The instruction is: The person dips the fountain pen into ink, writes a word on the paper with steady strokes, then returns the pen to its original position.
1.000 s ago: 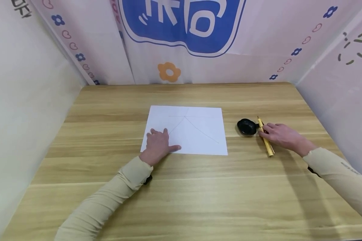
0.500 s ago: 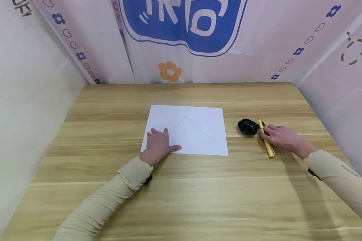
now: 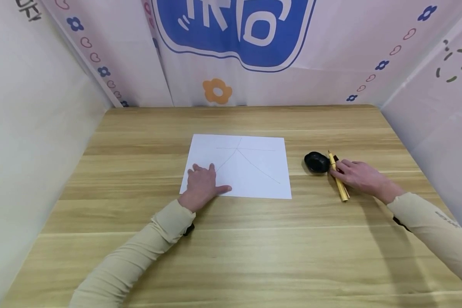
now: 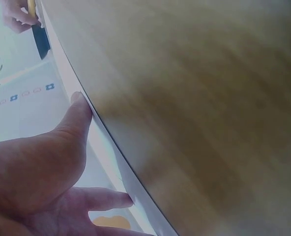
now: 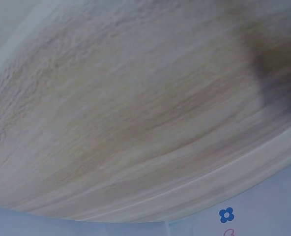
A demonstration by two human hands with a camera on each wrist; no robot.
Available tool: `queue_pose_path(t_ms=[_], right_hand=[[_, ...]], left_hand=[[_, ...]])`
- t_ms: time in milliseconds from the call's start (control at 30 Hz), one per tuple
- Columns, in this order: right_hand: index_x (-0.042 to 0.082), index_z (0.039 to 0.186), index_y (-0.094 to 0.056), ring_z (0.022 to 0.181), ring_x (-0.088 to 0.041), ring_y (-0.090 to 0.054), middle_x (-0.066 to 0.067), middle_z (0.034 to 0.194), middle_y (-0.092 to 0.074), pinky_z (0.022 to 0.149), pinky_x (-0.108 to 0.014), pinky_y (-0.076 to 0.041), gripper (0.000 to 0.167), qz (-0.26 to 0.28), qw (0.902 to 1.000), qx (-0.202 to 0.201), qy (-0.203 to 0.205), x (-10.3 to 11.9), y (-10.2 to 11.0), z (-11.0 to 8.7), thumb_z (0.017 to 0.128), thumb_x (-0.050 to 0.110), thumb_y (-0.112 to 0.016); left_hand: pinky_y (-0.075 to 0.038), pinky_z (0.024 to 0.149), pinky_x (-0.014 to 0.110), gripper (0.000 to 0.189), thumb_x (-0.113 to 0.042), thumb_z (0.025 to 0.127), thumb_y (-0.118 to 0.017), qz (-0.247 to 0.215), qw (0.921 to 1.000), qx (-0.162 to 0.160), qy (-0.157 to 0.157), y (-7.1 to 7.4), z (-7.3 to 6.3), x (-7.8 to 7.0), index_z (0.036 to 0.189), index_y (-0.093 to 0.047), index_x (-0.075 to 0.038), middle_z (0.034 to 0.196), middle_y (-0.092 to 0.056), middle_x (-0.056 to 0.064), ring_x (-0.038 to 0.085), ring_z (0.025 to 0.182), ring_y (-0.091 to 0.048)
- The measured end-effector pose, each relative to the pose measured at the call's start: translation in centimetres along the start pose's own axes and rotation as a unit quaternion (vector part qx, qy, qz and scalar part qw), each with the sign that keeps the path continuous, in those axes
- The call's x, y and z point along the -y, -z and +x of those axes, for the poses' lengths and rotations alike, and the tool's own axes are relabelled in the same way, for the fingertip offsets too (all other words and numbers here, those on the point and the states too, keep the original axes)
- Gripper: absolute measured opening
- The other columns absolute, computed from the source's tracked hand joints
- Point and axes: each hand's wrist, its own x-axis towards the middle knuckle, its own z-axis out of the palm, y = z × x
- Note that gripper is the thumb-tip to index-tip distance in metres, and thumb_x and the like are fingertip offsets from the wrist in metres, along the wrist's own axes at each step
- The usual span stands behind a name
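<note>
A sheet of white paper lies on the wooden table, with thin lines crossing near its top. Spread over its lower left part, my left hand rests on it, thumb out along the near edge. To the right of the paper stands a small black dish. Beside it my right hand holds a yellow pen, its pointed tip facing the back wall. The fingertips partly hide the pen's middle. In the left wrist view the black dish shows near the right hand.
The table ends at a printed back wall. White side panels stand left and right. The right wrist view shows mostly blurred tabletop, and neither hand nor pen can be made out there.
The pen's lower end has swung slightly left in my right hand over the last half second. My left hand stays in place on the paper.
</note>
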Motion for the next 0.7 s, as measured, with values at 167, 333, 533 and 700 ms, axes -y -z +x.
queue_pose_path(t_ms=[167, 333, 533, 700], right_hand=[[0.003, 0.101, -0.058, 0.068, -0.025, -0.049, -0.015, 0.084, -0.051, 0.047, -0.034, -0.046, 0.031, -0.001, 1.0, -0.005, 0.002, -0.04, 0.05, -0.15, 0.072, -0.006, -0.055], [0.004, 0.101, -0.059, 0.068, -0.024, -0.048, -0.013, 0.084, -0.05, 0.047, -0.035, -0.045, 0.03, -0.003, 1.0, -0.007, -0.001, -0.05, 0.06, -0.21, 0.073, -0.005, -0.054], [0.003, 0.102, -0.059, 0.068, -0.025, -0.049, -0.014, 0.084, -0.051, 0.048, -0.034, -0.045, 0.03, -0.003, 1.0, -0.006, -0.004, 0.02, 0.25, -0.22, 0.073, -0.006, -0.058], [0.002, 0.104, -0.06, 0.07, -0.026, -0.052, -0.015, 0.087, -0.053, 0.049, -0.034, -0.047, 0.029, -0.005, 0.9999, -0.007, -0.008, 0.03, 0.36, -0.21, 0.099, -0.002, -0.031]], left_hand=[[-0.04, 0.102, 0.051, 0.097, -0.073, 0.075, -0.056, -0.002, 1.0, 0.003, 0.002, 0.04, 0.1, -0.03, 0.137, -0.043, 0.001, 0.12, -0.057, 0.035, 0.048, 0.123, -0.048], [-0.039, 0.103, 0.05, 0.098, -0.074, 0.076, -0.055, 0.001, 1.0, 0.008, 0.002, 0.0, 0.13, -0.04, 0.139, -0.041, 0.0, 0.122, -0.056, 0.035, 0.047, 0.125, -0.046], [-0.039, 0.104, 0.05, 0.098, -0.073, 0.076, -0.056, -0.002, 0.9999, 0.01, 0.002, 0.06, 0.05, 0.03, 0.14, -0.04, 0.0, 0.123, -0.056, 0.035, 0.048, 0.126, -0.045], [-0.039, 0.103, 0.051, 0.097, -0.073, 0.076, -0.056, -0.006, 1.0, 0.007, 0.0, 0.01, 0.07, 0.01, 0.138, -0.042, 0.001, 0.123, -0.056, 0.036, 0.048, 0.125, -0.046]])
